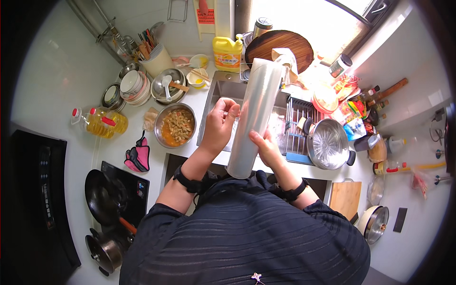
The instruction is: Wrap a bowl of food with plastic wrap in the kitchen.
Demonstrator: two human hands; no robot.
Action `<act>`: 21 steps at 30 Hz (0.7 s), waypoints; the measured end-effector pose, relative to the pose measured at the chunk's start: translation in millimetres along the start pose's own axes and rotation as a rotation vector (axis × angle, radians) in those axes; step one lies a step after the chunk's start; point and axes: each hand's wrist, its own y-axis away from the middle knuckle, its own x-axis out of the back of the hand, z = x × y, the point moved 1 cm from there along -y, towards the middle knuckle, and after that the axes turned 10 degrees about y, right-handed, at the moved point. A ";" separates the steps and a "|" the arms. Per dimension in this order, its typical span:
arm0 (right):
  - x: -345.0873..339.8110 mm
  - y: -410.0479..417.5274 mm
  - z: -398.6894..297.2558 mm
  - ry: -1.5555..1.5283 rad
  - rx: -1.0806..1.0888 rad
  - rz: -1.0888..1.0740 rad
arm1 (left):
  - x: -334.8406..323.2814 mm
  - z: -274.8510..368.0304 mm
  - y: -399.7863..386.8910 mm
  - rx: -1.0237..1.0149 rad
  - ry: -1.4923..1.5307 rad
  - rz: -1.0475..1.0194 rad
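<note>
A large roll of clear plastic film (254, 117) is held tilted over the front of the stainless steel sink (222, 89). My right hand (265, 144) grips the roll's right side near its lower half, thumb lying across the front. On the other side, my left hand (222, 123) is raised with fingers curled and thumb near the fingertips, close to the roll's left edge; whether it pinches the film's edge cannot be made out. Left of the sink, a metal bowl of chopped food in orange liquid (176, 126) sits uncovered on the counter.
A dish rack (297, 117) and a steel pot (327, 144) stand on the right. Stacked bowls (131, 83), oil bottles (107, 123) and pink-black mitts (138, 155) are on the left. Behind the sink are a yellow detergent jug (227, 55) and a round wooden board (299, 42).
</note>
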 end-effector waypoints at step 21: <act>43.2 0.2 -31.6 0.413 0.206 -0.010 | -49.5 9.4 -12.4 0.163 0.214 0.055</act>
